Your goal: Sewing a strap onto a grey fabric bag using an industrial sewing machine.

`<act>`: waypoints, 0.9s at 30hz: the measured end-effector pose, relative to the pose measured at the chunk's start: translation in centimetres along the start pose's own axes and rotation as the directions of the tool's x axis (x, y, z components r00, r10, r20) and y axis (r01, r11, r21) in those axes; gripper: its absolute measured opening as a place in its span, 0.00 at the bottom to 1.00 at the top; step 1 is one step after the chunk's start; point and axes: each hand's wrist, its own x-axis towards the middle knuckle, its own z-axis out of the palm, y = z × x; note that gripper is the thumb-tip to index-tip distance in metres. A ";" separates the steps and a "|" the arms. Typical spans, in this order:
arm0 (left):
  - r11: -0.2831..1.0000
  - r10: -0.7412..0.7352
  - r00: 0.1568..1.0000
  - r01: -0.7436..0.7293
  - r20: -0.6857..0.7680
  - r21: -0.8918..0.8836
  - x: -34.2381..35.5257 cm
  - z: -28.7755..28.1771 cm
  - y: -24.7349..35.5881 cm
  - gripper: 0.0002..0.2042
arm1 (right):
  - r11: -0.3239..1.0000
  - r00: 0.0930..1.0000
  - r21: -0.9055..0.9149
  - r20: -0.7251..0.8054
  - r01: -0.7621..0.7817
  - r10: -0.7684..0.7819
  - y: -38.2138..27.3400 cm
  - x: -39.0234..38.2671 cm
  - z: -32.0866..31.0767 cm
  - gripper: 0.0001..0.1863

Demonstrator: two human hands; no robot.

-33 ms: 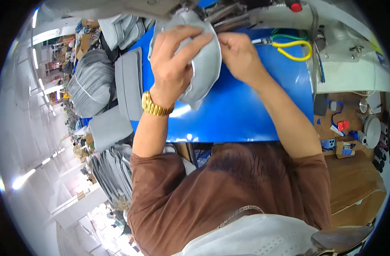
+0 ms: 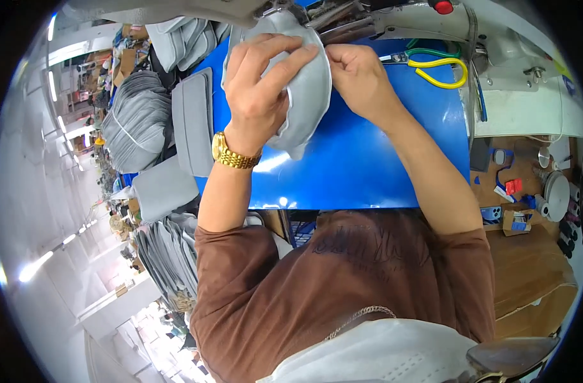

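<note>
While both of my hands work at the far edge of the blue desk [image 2: 368,166], they hold one grey fabric piece [image 2: 307,96], a curved padded panel with a lighter bound edge. My left hand [image 2: 259,89] lies over the panel from the left, fingers [image 2: 285,60] spread and curled across its upper face, thumb underneath out of view, so it is closed on the fabric. A gold wristwatch [image 2: 231,153] sits on that wrist. My right hand [image 2: 358,73] pinches the panel's right rim between thumb and fingertips, narrow and closed on the edge. The panel's top end reaches under the sewing machine [image 2: 508,57] head at the upper rim of the view; its lower end hangs free just above the desk surface. Yellow and green handled snips [image 2: 441,70] lie on the desk just right of my right hand, not touching it. Left of the desk, flat grey panels [image 2: 192,121] lean beside a tied bundle of grey pieces [image 2: 135,121], and a further stack of grey pieces [image 2: 170,255] sits lower, near my left elbow. My brown sleeves [image 2: 253,281] fill the lower view.
</note>
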 end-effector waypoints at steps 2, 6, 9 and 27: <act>0.999 -0.015 0.999 0.014 -0.048 -0.035 0.0 0.4 0.1 0.19 | 0.999 1.000 -0.048 0.011 -0.010 0.011 -0.5 -0.3 -0.3 0.13; 0.986 -0.097 0.993 0.088 -0.060 -0.141 0.0 0.7 0.3 0.18 | 0.932 0.994 -0.346 0.052 0.108 -0.096 -1.2 -0.2 -0.9 0.15; 0.980 -0.141 0.990 0.139 -0.010 -0.140 -0.6 0.3 0.7 0.19 | 0.947 0.989 -0.299 0.124 0.116 -0.082 -0.5 -1.1 -0.9 0.16; 0.993 -0.109 0.994 0.108 -0.025 -0.037 -1.5 0.3 2.9 0.21 | 0.982 0.990 -0.189 0.144 0.015 0.012 -3.5 -4.0 -2.4 0.18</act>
